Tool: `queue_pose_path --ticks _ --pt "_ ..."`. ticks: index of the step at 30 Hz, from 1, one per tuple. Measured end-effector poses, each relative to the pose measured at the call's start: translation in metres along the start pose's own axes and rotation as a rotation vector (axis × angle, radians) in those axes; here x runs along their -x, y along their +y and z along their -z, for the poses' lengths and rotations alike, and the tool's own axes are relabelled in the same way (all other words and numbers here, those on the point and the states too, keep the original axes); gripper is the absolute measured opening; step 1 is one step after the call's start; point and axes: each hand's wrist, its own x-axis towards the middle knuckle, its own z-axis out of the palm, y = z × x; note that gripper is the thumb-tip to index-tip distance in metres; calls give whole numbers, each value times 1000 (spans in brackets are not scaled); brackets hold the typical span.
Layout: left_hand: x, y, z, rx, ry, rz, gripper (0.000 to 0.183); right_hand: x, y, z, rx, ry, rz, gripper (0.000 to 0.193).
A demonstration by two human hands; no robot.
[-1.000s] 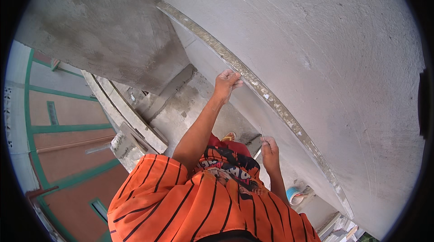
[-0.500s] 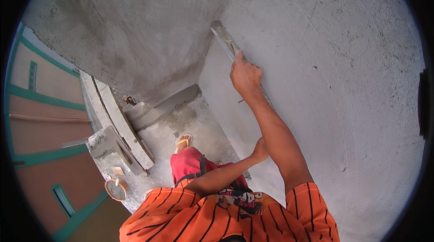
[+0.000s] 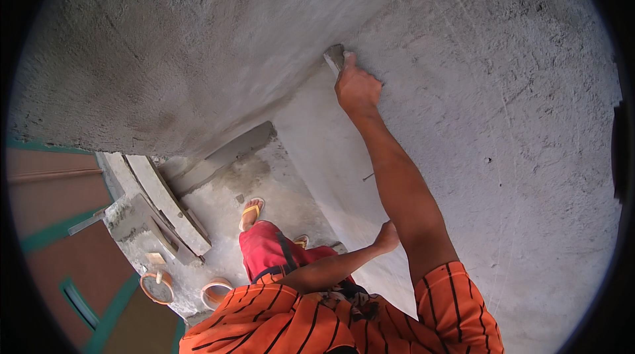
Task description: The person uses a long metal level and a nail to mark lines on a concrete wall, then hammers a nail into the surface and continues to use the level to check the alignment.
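Observation:
My right hand [image 3: 359, 89] is closed round a narrow plastering float [image 3: 335, 58] and holds it against the rough grey wall [image 3: 529, 175] near the inner corner. Only the far end of the float shows past my fingers. Lower down, my left hand [image 3: 386, 237] is close to the same wall, partly behind my right forearm. Its fingers are too hidden to tell how they are bent. The adjoining plastered wall [image 3: 178, 43] meets this one along a slanting corner line.
A sandaled foot [image 3: 251, 212] rests on the concrete floor [image 3: 291, 189]. Long boards [image 3: 169, 205] lie at the left, with an orange-rimmed bucket [image 3: 157, 288] and another round container [image 3: 215, 293] nearby. A nail [image 3: 368, 177] sticks out of the wall beside my right forearm.
My view has shifted, so the corner and floor appear moved. The float's visible part looks shorter, and its far end is further right in view. A second round container now shows.

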Motion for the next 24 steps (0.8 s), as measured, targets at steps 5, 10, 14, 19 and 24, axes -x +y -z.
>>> queue_pose_path --ticks 5,10,14,19,24 --pt "3 -4 -5 173 -23 118 25 -3 4 8 111 -66 41 36" --pt "5 4 -10 17 63 -51 23 36 30 12 254 -116 80 37" --pt "3 -15 -16 469 62 14 24 120 86 3 211 -140 52 40" --pt "-2 -27 -15 -395 85 -302 29 256 167 -18 249 -62 -29 49" --pt "1 -18 -21 248 50 2 19 378 236 -29 226 -54 -146 56"
